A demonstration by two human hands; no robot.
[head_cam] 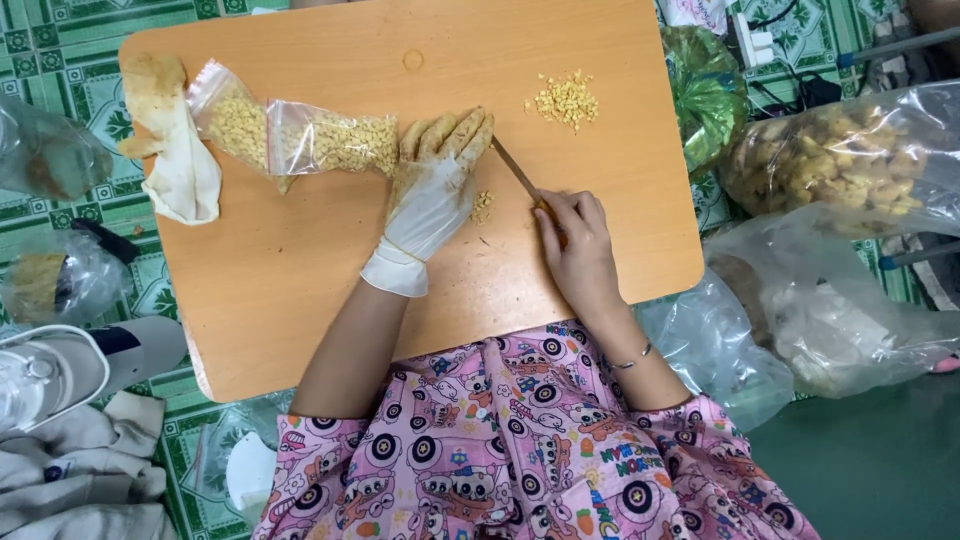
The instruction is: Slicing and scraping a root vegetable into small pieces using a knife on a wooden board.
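Observation:
My left hand (432, 190) wears a stained white glove and lies flat on the orange wooden board (300, 270), fingers pressed over something small that I cannot see. My bare right hand (578, 245) grips a knife (516, 170) whose blade slants toward the gloved fingertips. A few yellow chopped bits (482, 206) lie just beside the glove. A small heap of the same yellow chopped pieces (567, 100) sits farther up the board. A clear plastic bag of yellow pieces (300, 135) lies to the left of the gloved hand, touching it.
A spare stained glove (170, 140) rests at the board's left end. Plastic bags lie around: a green one (705, 90), one with yellow-brown roots (830, 160), and crumpled clear ones (820, 310). A white appliance (60, 365) and cloth (80, 470) are at the left.

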